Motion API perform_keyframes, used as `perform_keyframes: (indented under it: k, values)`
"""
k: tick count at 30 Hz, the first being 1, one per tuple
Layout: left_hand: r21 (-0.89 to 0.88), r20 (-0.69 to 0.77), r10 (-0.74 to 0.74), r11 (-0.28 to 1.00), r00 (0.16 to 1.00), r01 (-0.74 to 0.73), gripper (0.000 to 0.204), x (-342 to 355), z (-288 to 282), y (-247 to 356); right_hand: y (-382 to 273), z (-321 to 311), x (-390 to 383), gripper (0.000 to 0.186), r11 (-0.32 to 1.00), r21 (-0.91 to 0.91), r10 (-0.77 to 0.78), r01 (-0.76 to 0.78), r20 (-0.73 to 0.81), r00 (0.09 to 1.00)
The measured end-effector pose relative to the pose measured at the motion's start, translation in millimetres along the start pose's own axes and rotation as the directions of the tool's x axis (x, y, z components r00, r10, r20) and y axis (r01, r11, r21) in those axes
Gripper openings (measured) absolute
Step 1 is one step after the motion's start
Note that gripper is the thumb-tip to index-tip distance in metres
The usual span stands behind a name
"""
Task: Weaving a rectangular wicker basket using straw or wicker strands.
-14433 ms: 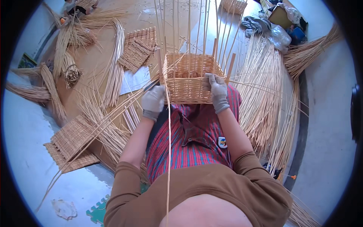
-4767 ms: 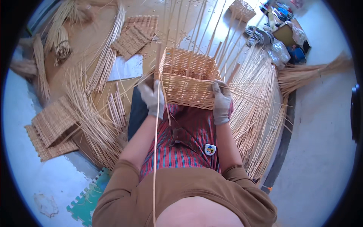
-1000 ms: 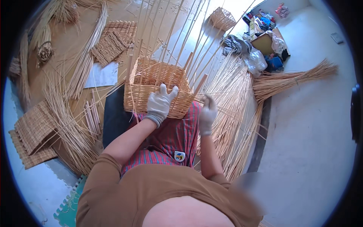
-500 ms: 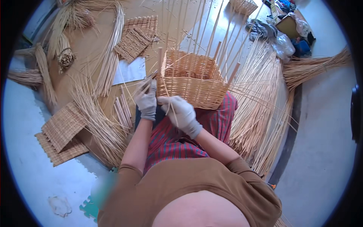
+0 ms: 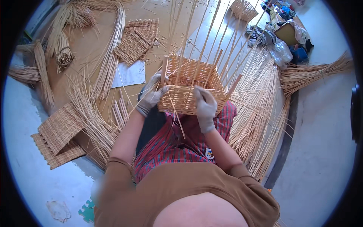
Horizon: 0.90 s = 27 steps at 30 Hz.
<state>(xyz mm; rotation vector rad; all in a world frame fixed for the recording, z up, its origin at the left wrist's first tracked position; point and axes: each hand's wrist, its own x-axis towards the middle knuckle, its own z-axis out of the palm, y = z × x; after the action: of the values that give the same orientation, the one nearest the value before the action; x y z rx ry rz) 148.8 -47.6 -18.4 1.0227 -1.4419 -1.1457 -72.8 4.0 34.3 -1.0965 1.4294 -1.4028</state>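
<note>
A half-woven wicker basket (image 5: 181, 101) rests over my lap, its long pale stakes standing up and its thick corner posts poking above the rim. Around its left front corner my left hand (image 5: 152, 96), in a pale work glove, is closed, holding the wall beside a corner post (image 5: 165, 70). My right hand (image 5: 206, 109), also gloved, is at the front wall with its fingers curled at the upper weave. Whatever lies between those fingertips is too small to make out. A loose cane strand (image 5: 177, 113) hangs down over the front wall.
Long cane bundles (image 5: 253, 113) spread on the right, with more loose cane (image 5: 94, 121) on the left. Woven mats (image 5: 62, 128) lie at left and far centre. Short rods (image 5: 120, 109) are near my left knee. Another basket (image 5: 244, 10) stands far off, near piled bags (image 5: 281, 49).
My right hand has moved right, from the left front corner to the middle of the front wall. My left hand has turned and now grips the corner. The basket has shifted slightly nearer.
</note>
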Motion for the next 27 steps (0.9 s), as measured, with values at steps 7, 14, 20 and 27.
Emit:
perform_keyframes:
  k: [7, 14, 20, 27]
  values:
    - [-0.303, -0.324, -0.257, 0.940, 0.911, 0.157, 0.019, 0, 47, -4, -70, 75, 83, 0.079, 0.810, -0.342, -0.435, 0.477, 0.195, 0.879]
    - [-0.248, -0.671, -0.135, 0.967, 0.729, -0.050, 0.028, 11, 67, 16, 27, -64, 23, 0.014, 0.969, 0.175, 0.177, -0.175, 0.006, 0.984]
    - [0.498, -0.193, 0.463, 0.806, 0.865, -0.320, 0.046, -29, 87, 19, 20, -51, 65, 0.019, 0.909, -0.173, -0.391, 0.379, -0.044, 0.919]
    - [0.886, 0.028, 0.077, 0.460, 0.997, -0.061, 0.071, -16, 122, 56, -59, -28, 102, 0.061, 0.830, -0.248, -0.526, 0.499, -0.054, 0.849]
